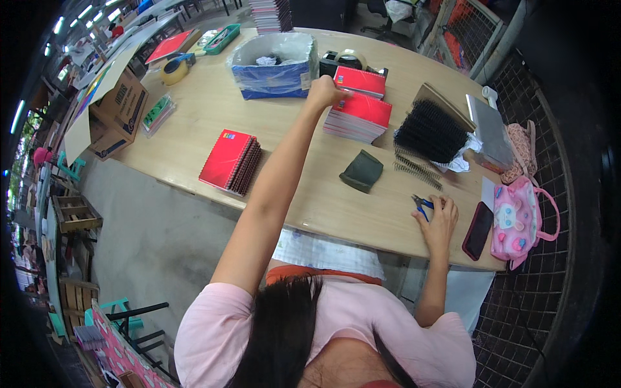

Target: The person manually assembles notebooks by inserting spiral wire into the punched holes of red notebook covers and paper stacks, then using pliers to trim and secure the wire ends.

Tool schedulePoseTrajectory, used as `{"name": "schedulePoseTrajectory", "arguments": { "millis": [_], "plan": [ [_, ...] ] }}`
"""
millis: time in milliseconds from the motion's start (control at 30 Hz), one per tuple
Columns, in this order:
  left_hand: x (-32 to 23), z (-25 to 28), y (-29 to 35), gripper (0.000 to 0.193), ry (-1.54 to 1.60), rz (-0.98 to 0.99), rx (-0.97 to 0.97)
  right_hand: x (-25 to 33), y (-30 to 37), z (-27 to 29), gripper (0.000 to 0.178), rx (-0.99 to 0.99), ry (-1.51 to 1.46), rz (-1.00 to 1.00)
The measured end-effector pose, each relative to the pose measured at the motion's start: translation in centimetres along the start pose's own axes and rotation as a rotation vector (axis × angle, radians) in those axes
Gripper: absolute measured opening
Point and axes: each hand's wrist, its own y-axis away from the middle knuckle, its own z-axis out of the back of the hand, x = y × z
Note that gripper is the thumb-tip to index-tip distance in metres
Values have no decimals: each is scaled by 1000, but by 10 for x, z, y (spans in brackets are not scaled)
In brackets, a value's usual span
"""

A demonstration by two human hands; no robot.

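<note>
My left hand (325,94) reaches far across the table, its fingers closed at the left corner of the top red notebook (366,108) on a stack. Behind it lies another stack of red notebooks (360,80). In my right hand (441,223) is a small pair of blue-handled cutting pliers (422,205), low over the table near its front edge. A dark green cloth-like piece (361,171) lies between my arms. Left of my left forearm sits a stack of spiral-bound red notebooks (231,161). Loose black wire coils (417,169) lie beyond my right hand.
A bundle of black spiral coils (432,130) stands at right, near a pink pouch (515,220) and a phone (477,231). Further back are a plastic-lined blue box (270,81) and a tape dispenser (346,63). A cardboard box (116,113) stands at left.
</note>
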Motion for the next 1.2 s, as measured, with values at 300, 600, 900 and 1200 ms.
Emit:
{"name": "schedulePoseTrajectory", "arguments": {
  "millis": [300,600,900,1200],
  "plan": [
    [5,11,-10,20,62,92,89,7,-38,-12,29,-222,-327,-68],
    [0,29,187,79,340,-466,-264,11,-79,-39,18,12,-101,109],
    [56,7,294,73,241,-447,-225,26,-77,-46,20,-39,75,100],
    [45,-38,294,27,421,-310,-355,1,-77,-41,19,142,-108,90]
  ]
}}
